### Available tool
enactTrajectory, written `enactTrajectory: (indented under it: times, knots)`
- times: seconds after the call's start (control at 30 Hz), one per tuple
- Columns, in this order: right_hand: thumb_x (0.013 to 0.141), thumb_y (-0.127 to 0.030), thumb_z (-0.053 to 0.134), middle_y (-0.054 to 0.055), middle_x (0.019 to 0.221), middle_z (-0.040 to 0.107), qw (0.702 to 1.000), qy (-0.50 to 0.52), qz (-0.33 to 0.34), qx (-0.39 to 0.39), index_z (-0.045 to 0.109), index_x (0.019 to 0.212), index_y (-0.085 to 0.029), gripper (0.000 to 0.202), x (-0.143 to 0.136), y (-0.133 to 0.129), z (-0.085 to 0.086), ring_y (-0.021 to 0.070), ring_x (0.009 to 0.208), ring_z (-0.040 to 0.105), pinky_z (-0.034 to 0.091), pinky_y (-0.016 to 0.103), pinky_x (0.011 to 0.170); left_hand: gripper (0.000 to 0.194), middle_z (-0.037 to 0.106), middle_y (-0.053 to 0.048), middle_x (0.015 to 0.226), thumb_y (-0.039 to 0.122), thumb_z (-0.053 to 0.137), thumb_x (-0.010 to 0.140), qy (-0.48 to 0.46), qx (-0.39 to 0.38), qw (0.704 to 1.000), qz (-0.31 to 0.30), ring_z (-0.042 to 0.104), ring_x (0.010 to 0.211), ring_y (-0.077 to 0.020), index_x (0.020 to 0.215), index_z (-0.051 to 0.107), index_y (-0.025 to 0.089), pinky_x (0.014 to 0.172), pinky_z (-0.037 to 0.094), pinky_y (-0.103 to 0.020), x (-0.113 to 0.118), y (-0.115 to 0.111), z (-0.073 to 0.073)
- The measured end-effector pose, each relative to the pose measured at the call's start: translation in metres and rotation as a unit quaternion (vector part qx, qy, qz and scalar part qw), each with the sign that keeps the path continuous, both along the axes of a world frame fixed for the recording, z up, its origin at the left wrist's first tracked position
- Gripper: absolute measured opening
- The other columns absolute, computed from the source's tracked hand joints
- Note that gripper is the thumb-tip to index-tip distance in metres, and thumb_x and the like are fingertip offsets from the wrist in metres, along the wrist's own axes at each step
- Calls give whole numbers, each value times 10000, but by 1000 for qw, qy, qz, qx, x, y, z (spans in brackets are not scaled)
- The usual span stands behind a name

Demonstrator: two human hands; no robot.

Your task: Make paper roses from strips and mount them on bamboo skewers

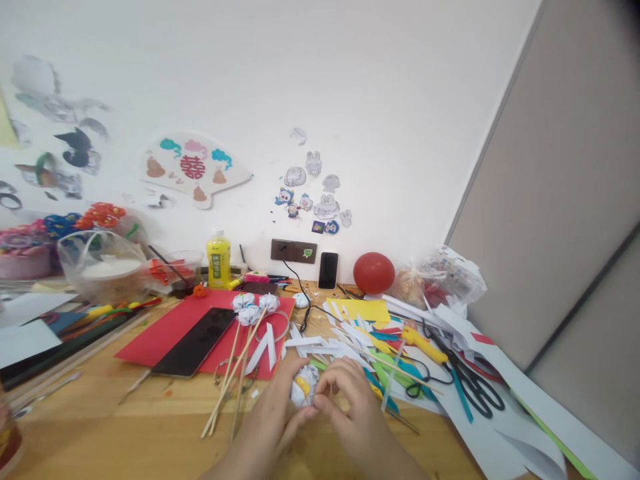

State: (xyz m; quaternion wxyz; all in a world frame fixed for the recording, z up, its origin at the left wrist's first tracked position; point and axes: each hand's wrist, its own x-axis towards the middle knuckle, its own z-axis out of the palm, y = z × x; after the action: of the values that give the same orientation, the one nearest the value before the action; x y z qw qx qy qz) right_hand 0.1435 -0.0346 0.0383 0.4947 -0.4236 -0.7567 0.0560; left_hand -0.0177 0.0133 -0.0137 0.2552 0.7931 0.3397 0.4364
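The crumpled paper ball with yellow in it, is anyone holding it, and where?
Yes. The left hand wraps around the left side of the crumpled paper ball, and the right hand holds its right edge.

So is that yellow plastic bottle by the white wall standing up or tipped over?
Upright: the yellow plastic bottle stands on the wooden table, with its white cap at the top.

On the wall is fixed a fan (pixel 193 167), and to the right of it there are small stickers (pixel 313 162). Below these is a dark socket (pixel 294 251) with a black cable (pixel 309 303). A yellow bottle (pixel 219 259) stands near the wall, on the left of the socket. On the right side, a phone (pixel 328 271) stands upright, then a red balloon (pixel 374 273). A tablet (pixel 195 341) lies flat, more to the left.
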Motion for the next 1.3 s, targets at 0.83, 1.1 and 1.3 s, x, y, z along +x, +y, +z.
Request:
enactTrajectory:
  times: [0.83, 1.1, 1.3]
  knots:
    - [718, -352, 643, -2, 663, 555, 952, 179, 57, -241, 618, 658, -171, 192, 4, 2, 1, 147, 654, 473, 360, 256, 631, 421, 642, -124, 1147, 399, 516, 830, 37, 121, 991, 37, 636, 990, -274, 1217, 474, 239, 836, 517, -369, -3, -3, 4]
    - [661, -311, 648, -9, 667, 520, 952, 170, 43, -250, 580, 656, -169, 158, 2, 1, 0, 147, 651, 429, 331, 259, 639, 448, 623, -130, 1162, 429, 503, 833, 27, 159, 987, 30, 631, 993, -282, 1239, 452, 248, 825, 519, -376, -4, 2, 1]
    - [717, -414, 596, -11, 660, 482, 951, 175, 43, -251, 553, 654, -174, 252, 2, 0, 2, 149, 654, 420, 323, 262, 635, 466, 622, -148, 1145, 464, 497, 830, 44, 135, 989, 30, 620, 1001, -294, 1234, 465, 236, 834, 510, -398, -5, 2, 3]
